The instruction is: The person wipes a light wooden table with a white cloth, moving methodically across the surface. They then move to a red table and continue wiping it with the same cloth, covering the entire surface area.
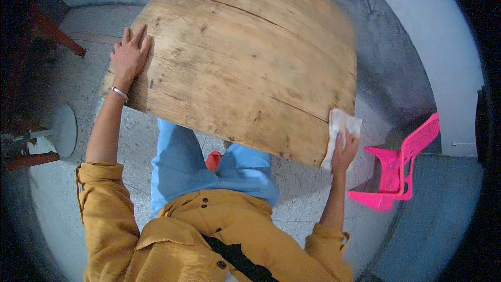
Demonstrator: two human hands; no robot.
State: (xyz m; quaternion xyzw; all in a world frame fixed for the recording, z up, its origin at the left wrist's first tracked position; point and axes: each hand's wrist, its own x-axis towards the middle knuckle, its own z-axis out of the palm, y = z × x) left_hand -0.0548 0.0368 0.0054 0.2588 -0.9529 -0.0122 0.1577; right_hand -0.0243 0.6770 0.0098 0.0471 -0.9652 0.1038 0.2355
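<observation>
A worn wooden tabletop (235,62) with dark stains, knots and cracks between its boards fills the middle of the view. My left hand (130,56) lies on its left edge, fingers stretched out and holding nothing; a silver bangle is on that wrist. At the near right corner, my right hand (345,151) grips a white cloth (342,120) and presses it against the edge of the wood. Part of the cloth hangs past the corner, and the palm side of that hand is hidden.
A bright pink plastic chair (391,177) stands on the floor to the right, close to my right hand. At the left are a round grey disc-shaped object (65,130) and a reddish-brown furniture leg (62,39). A pale wall (428,31) rises at the right.
</observation>
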